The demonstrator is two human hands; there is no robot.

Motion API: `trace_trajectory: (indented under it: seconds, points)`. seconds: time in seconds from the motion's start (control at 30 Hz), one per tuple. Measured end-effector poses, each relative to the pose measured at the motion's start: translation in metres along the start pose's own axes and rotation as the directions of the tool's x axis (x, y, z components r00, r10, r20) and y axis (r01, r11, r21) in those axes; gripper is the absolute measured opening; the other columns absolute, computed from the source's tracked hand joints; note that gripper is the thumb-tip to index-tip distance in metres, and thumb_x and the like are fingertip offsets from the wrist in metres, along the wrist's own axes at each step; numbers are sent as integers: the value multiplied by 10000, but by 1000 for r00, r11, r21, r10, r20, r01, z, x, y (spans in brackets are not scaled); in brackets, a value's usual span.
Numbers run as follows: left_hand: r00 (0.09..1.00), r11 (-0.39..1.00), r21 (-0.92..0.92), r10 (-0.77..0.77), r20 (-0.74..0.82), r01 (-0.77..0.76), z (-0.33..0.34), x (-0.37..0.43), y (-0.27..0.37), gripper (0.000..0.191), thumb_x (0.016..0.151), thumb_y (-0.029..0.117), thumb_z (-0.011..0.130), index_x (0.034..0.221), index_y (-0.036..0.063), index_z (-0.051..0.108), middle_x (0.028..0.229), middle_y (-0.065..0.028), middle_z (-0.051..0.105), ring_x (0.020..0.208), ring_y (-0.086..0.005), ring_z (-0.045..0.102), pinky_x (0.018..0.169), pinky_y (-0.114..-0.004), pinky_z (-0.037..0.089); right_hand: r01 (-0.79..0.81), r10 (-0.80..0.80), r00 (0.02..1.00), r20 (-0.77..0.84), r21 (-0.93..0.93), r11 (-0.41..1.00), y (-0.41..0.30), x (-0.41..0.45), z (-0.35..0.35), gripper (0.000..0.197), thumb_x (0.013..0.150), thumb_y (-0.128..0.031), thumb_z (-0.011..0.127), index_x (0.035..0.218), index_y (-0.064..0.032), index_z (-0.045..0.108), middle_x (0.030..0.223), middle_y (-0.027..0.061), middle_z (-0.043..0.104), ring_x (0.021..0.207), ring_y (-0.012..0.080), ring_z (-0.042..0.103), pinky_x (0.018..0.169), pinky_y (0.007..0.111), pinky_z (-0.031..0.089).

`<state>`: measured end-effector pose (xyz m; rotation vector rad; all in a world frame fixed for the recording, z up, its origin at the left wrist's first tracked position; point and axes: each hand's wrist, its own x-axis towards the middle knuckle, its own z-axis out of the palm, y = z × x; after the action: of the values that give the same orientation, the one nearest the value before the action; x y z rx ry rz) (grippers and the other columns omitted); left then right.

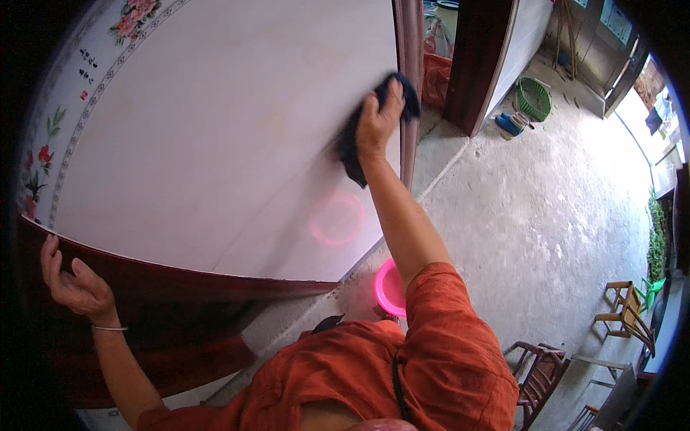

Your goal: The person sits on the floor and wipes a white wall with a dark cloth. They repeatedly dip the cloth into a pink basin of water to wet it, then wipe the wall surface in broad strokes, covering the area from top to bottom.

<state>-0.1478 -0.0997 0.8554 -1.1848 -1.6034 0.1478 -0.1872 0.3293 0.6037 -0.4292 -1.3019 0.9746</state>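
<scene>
My right hand [380, 121] presses a dark cloth [353, 153] against a white tiled wall [226, 134], close to the wooden door frame [409, 48] on its right side. Part of the cloth lies over the frame's edge, and hand and cloth are somewhat blurred. Over at the far left, my left hand [81, 285] holds nothing, its fingers apart, in front of a dark red wooden surface [178, 285]. Whether its fingertips touch the wall's lower left edge I cannot tell. Printed flowers [135, 21] and a patterned curved border decorate the tiles.
A pink basin [387, 288] stands on the concrete floor [539, 215] beside me. Blue shoes [509, 124] and a green basket [533, 99] lie by the far wall. At the right are a wooden chair [539, 366] and a small wooden stool [625, 310]. Through the doorway shows a red bag [436, 78].
</scene>
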Motion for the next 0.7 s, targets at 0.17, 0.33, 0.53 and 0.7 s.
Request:
trace_trajectory:
  seconds: [0.17,0.33,0.53,0.7]
  points:
    - [999,999,2,-49,-10,49,-4,-4,1,237,857,29,355,1084,10,290,1107,-190,408,1056,-303,440,937,-446,368,488,-482,871,95,-50,872,-107,58,26,439,787,-275,492,1161,-51,448,1176,233,419,1133,429,303,969,463,221]
    - [998,999,-37,-26,-54,24,-6,-2,6,221,856,60,371,1056,-27,333,1104,-200,430,1054,-307,447,924,-438,374,515,-511,853,109,-8,857,-116,113,30,397,781,-176,473,1138,-3,460,1161,240,432,1087,401,377,965,478,216]
    - [992,990,-94,-112,-64,106,6,-22,-15,252,842,65,389,1027,-104,416,1077,-242,483,1009,-318,496,881,-413,414,356,-353,934,50,-70,932,6,108,-2,472,829,-381,428,1174,-57,431,1194,218,407,1133,361,350,973,420,228]
    - [983,982,61,-182,25,181,-30,-7,-18,276,847,104,400,1017,-103,467,1030,-247,525,953,-284,537,833,-384,445,-131,121,978,-170,-50,990,93,4,-16,474,832,-296,445,1143,61,421,1114,239,466,1037,368,425,926,388,295]
